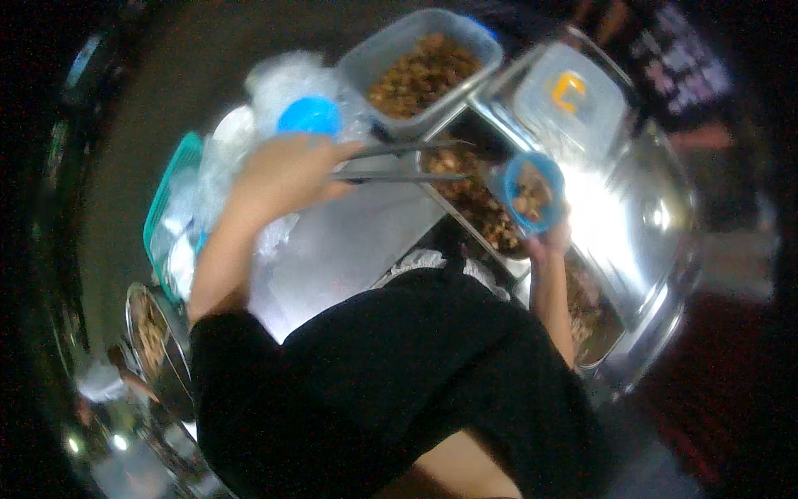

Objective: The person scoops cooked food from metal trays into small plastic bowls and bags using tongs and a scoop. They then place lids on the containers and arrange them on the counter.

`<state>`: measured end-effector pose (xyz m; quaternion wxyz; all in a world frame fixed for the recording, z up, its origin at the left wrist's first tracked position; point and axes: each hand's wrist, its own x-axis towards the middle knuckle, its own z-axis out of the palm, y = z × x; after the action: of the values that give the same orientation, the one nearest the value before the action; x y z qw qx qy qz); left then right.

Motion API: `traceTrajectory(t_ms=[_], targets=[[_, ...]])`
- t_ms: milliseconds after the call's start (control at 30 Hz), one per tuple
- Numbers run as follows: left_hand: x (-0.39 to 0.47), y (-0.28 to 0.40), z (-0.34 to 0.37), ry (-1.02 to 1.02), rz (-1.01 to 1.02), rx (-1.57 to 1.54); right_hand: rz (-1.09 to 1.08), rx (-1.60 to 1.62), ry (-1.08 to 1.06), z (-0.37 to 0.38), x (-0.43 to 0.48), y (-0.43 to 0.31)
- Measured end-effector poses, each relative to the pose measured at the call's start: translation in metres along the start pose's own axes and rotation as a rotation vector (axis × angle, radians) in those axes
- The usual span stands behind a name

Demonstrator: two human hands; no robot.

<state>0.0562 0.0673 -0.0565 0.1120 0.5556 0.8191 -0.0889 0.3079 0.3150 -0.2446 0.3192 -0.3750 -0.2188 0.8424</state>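
My left hand (280, 171) grips a pair of metal tongs (405, 178). Their two arms stand apart and reach over a steel tray (464, 234) of brown, chopped food (486, 215). Blur hides whether the tips touch the food. My right hand (555, 240) holds a small cup with a blue rim (561, 181) above the tray's right side. Pale brown pieces of food (530, 196) lie inside this cup, its mouth turned up towards me.
A translucent plastic tub (355, 72) of brown food pieces stands behind the tray. Right of it is a pale container lid (542, 93) with an orange mark. A shiny steel lid (629, 231), a blue round item (308, 115), plastic bags and a green basket (163, 199) surround my hands.
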Motion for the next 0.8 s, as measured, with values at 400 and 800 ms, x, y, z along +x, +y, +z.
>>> traceTrajectory(t_ms=[400, 800], targets=[[0.042, 0.072, 0.148, 0.374, -0.041, -0.462, -0.41, -0.848, -0.457, 0.078, -0.037, 0.019], [-0.145, 0.021, 0.178, 0.524, -0.788, -1.375, 0.849, -0.861, -0.939, 0.185, -0.076, 0.167]])
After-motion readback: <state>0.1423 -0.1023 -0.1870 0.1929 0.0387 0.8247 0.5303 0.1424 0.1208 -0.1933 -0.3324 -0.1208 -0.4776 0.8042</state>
